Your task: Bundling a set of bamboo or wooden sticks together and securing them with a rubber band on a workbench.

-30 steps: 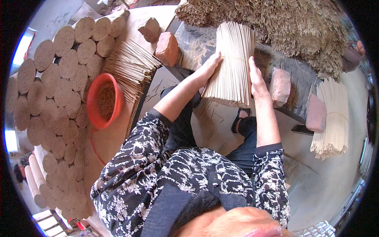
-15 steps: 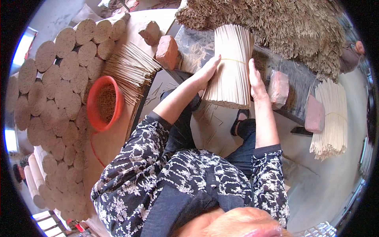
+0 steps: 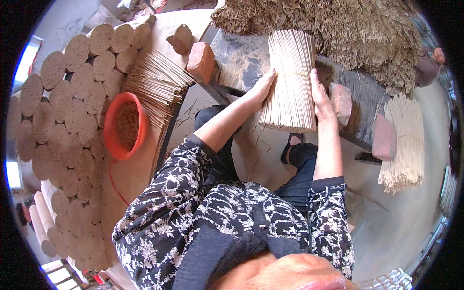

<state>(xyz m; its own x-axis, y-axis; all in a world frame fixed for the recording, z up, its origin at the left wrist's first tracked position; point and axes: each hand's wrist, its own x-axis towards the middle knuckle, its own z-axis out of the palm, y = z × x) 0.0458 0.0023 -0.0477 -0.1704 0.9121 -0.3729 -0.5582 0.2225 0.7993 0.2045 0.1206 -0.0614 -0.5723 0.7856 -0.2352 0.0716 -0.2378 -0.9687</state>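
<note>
Between my two hands a thick bundle of thin pale sticks (image 3: pixel 291 92) stands over the dark bench, bound round its middle by a yellow band. My left hand (image 3: pixel 263 90) presses its left side, and my right hand (image 3: pixel 321 96) clasps the right side just under the band. Most of my fingers are hidden behind the bundle. Beside my right hand a reddish brick (image 3: pixel 341 105) lies on the dark bench top (image 3: pixel 241 53). Another bound bundle of sticks (image 3: pixel 402 154) is at the right, next to a pink brick (image 3: pixel 384 137).
A big heap of rough sticks (image 3: pixel 328 29) covers the bench's far side. At left, stacked round bundles (image 3: pixel 60 104), a red bowl of brown fibres (image 3: pixel 109 121) and loose sticks (image 3: pixel 157 87) rest on a pale table. Two bricks, one red (image 3: pixel 200 62) and one brownish (image 3: pixel 179 38), stand nearby.
Both hands have shifted slightly to the right, carrying the bundle along with them. My grip on its two sides looks the same.
</note>
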